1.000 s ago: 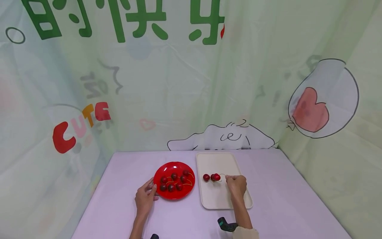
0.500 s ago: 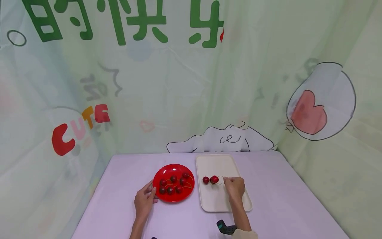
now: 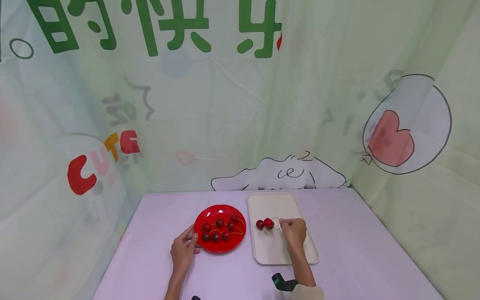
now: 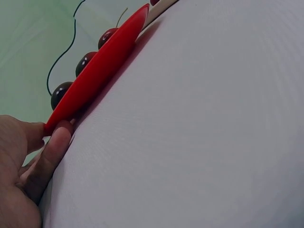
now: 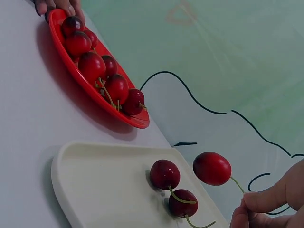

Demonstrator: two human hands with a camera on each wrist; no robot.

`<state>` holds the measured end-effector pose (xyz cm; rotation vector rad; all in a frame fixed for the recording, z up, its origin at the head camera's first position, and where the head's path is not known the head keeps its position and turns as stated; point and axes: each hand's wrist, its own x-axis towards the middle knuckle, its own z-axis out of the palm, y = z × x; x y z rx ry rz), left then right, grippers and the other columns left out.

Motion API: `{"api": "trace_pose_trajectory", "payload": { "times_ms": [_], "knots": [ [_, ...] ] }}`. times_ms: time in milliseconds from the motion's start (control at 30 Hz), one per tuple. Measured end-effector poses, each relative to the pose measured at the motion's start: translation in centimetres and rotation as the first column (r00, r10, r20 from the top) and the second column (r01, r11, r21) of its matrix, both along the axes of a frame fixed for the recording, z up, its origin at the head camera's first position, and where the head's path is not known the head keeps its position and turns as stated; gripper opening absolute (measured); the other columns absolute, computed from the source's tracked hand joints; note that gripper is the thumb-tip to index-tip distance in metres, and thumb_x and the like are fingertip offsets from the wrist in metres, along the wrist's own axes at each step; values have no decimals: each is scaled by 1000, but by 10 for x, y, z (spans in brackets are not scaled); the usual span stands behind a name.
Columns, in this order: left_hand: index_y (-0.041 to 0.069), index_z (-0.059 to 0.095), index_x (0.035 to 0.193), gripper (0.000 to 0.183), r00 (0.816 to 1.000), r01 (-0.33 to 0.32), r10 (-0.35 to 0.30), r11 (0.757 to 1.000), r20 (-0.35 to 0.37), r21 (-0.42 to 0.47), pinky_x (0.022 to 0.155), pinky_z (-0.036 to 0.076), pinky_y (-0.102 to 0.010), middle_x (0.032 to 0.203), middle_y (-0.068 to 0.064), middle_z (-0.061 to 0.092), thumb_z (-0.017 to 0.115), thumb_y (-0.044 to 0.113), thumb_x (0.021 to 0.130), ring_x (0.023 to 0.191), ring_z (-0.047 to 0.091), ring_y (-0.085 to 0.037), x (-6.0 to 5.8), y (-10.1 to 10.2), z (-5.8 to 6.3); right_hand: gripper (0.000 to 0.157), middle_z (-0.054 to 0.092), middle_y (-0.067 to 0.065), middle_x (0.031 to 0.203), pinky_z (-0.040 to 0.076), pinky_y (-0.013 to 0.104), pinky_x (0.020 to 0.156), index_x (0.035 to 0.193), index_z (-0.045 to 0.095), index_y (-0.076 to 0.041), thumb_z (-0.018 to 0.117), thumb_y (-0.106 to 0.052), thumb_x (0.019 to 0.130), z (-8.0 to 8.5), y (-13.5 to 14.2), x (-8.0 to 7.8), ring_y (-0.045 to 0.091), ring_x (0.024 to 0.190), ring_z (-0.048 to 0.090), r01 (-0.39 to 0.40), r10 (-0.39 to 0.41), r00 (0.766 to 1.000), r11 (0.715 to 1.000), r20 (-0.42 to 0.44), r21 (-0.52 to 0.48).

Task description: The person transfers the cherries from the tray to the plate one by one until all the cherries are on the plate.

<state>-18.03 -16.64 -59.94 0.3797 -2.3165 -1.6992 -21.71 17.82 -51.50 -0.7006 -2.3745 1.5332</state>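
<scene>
Pinching one cherry [image 5: 212, 168] by its stem [image 5: 237, 184] above the cream tray [image 3: 271, 204], the right hand [image 3: 294, 234] seems partway through the work: two cherries [image 5: 165, 174] lie toward the tray's left edge, seven on the red plate [image 3: 221, 210] whose left edge the left hand [image 3: 183, 251] grips.

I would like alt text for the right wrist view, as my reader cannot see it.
The right hand pinches a cherry by its stem, near a white tray where two more cherries lie. Further off, the left hand holds the edge of a red plate with seven visible cherries.
</scene>
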Motion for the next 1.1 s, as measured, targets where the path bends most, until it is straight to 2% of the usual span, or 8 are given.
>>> {"api": "trace_pose_trajectory", "payload": {
  "times_ms": [100,333,467,567,867,1100],
  "knots": [
    [15,64,154,46,1000,2,-2,1000,4,-4,65,62,-15,121,-23,73,69,16,109,66,76,-14,0,1,1,25,79,23,93,54,50,89,100,81,13,74,-11,97,5,0,1,43,103,67,-3,3,1000,1000,1,-10],
    [14,64,154,45,1000,3,-3,1000,-2,-1,65,61,-15,121,-22,73,69,17,109,67,76,-14,3,2,3,26,76,10,73,46,30,71,100,81,13,76,-13,97,8,1,1,36,90,67,-16,16,1000,1000,-13,-4],
    [14,65,153,45,1000,-3,3,1000,-2,-1,65,61,-15,120,-22,73,69,16,109,68,76,-13,3,1,4,27,75,6,68,45,28,68,100,81,13,76,-12,97,6,0,-1,29,82,66,-20,20,1000,1000,1,-19],
    [14,65,153,45,1000,-4,4,1000,1,-1,65,61,-15,120,-22,73,69,16,109,66,75,-12,2,1,3,26,76,8,69,46,28,66,101,80,14,76,-12,98,7,-2,-1,27,79,67,-29,30,1000,999,6,-34],
    [14,65,153,45,1000,-7,7,1000,1,4,65,62,-16,119,-22,74,69,15,109,65,75,-13,1,1,3,25,78,14,75,46,25,63,101,79,15,76,-9,99,7,-6,-4,24,76,67,-45,45,999,997,-9,-56],
    [14,65,153,46,1000,3,-3,1000,1,2,65,62,-16,121,-22,74,69,13,108,69,77,-15,2,0,2,26,76,11,75,46,25,65,103,79,15,75,-10,99,6,-13,-3,26,81,64,-48,48,999,997,0,-64]
  ]
}}
